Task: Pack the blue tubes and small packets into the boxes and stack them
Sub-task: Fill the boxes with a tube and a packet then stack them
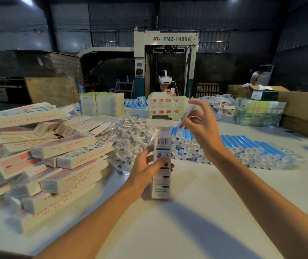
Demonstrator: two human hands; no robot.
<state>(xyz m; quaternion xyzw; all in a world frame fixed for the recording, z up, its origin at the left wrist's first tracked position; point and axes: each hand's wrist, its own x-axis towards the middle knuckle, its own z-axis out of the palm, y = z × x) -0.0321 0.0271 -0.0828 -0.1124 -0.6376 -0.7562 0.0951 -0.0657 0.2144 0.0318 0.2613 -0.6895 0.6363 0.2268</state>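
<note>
White cardboard box (162, 144) with a barcode stood upright on the pale table (196, 195), my left hand (148, 168) curled around its middle. My right hand (200, 126) hung above its top, pinching a small clear plastic packet (188, 111). Blue white-capped tubes (252, 148) lay just behind; similar long boxes (56, 157) were heaped at my left.

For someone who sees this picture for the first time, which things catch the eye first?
In the centre the left hand holds a box upright, and the right hand pinches a small packet above it. A big pile of boxes lies to the left, and rows of blue tubes lie to the right.
</note>
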